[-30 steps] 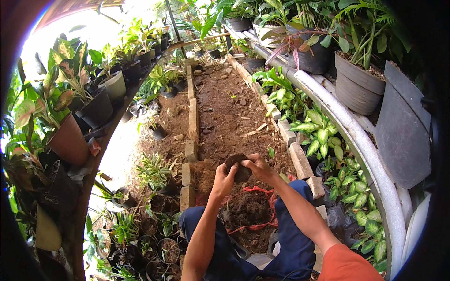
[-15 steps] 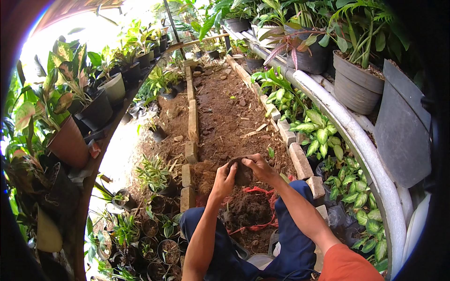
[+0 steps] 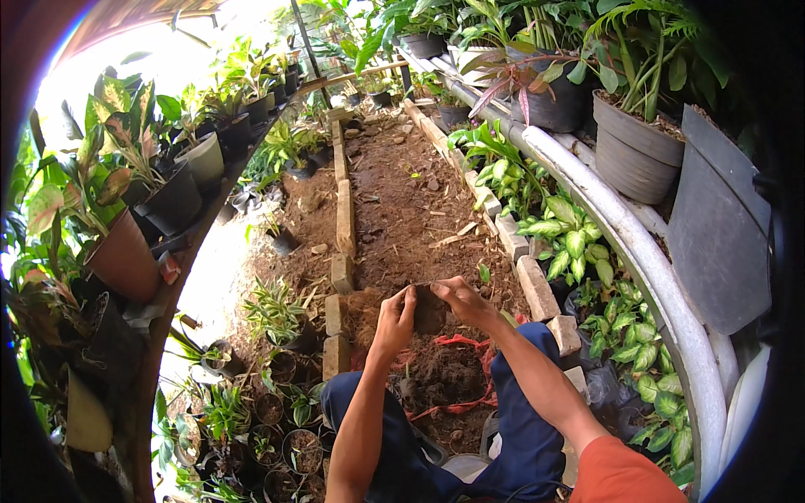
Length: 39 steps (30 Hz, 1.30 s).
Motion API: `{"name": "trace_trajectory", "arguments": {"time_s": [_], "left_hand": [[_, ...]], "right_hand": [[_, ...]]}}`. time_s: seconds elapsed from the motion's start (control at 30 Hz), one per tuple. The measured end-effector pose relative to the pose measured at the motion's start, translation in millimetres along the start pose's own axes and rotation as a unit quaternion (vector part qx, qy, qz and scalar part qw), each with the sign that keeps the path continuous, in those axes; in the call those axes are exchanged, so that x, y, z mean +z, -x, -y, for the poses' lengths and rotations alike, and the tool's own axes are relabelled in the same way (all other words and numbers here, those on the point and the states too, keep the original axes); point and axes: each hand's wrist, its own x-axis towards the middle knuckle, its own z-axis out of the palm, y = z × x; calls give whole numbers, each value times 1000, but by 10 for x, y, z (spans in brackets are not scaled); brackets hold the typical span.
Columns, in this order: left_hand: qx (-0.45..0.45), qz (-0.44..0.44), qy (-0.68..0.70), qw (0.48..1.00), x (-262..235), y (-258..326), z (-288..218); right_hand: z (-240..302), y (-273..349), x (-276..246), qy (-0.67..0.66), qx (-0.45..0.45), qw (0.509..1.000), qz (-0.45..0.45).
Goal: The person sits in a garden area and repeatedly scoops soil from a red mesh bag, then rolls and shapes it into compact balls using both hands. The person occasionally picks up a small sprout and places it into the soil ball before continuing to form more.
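Just below the middle of the frame, we had a dark, earthy piece [image 3: 430, 313] between the left hand [image 3: 393, 323] and the right hand [image 3: 464, 303]. Both pinched narrowly at its upper edge, left fingers at its left end, right fingers at its right, so neither hand was clearly nearer. Its body showed below the fingertips, toward the heap of dark soil [image 3: 446, 375] at lower centre, bordered partly by red plastic [image 3: 459, 339]. We could not tell its long axis.
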Motion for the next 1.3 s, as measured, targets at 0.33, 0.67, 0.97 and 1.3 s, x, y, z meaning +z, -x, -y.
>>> {"name": "trace_trajectory", "arguments": {"time_s": [0.33,0.67,0.97,1.3], "left_hand": [[-81,77,79,991,-1,17,-64],[-63,66,69,993,21,-3,-14],[-36,-3,83,996,69,-7,106],[-235,49,109,965,-47,87,21]], "right_hand": [[-6,-39,-87,17,5,996,85],[-177,4,-60,30,20,998,51],[-19,-18,-52,48,27,996,63],[-64,-72,-49,43,116,992,3]]}}
